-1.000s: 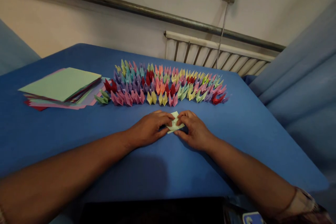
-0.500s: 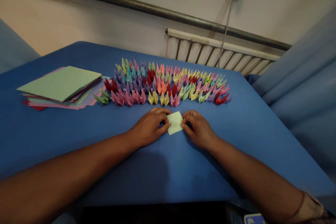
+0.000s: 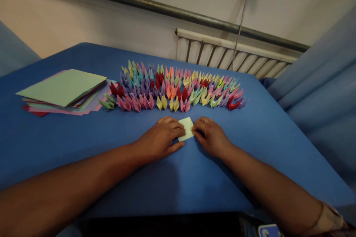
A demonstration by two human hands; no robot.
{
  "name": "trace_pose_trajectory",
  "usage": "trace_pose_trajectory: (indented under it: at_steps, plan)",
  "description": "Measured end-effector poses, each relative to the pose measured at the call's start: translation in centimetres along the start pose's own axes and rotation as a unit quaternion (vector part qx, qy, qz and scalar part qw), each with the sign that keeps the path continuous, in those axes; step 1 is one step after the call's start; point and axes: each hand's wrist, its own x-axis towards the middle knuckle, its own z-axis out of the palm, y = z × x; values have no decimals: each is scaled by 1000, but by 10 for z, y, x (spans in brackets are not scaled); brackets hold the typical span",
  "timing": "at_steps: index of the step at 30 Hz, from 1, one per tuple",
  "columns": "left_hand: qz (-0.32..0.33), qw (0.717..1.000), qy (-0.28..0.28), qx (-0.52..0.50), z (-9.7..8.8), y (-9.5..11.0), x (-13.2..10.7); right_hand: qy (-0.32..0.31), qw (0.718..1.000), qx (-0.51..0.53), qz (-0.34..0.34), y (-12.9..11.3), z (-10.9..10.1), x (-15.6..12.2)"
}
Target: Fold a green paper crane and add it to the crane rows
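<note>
Our left hand has slid inward over the pale paper; its fingers lie across the left part, thumb spread apart; our right hand pinches the right edge; beyond, we see rows of folded figures.

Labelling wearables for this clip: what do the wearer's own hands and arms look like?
Left hand and right hand: no gloves, no watch visible. Left forearm uncovered to the frame edge; right forearm meets a tan-and-dark patterned sleeve.
</note>
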Motion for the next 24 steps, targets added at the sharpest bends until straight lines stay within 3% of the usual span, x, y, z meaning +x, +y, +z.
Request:
trace_pose_trajectory:
  at_steps: [5,8,11,24]
  plan:
    - [3,1000,1,2,3,0,0,24,999,-6,-41,5,1,6]
    - [14,1000,4,19,5,0,1,-10,998,-20,-56,8,3,13]
    - [32,999,4,41,4,0,0,-38,997,-30,-59,8,5,17]
    - [39,997,36,58,-4,-18,0,0,999,15,-32,-3,-1,5]
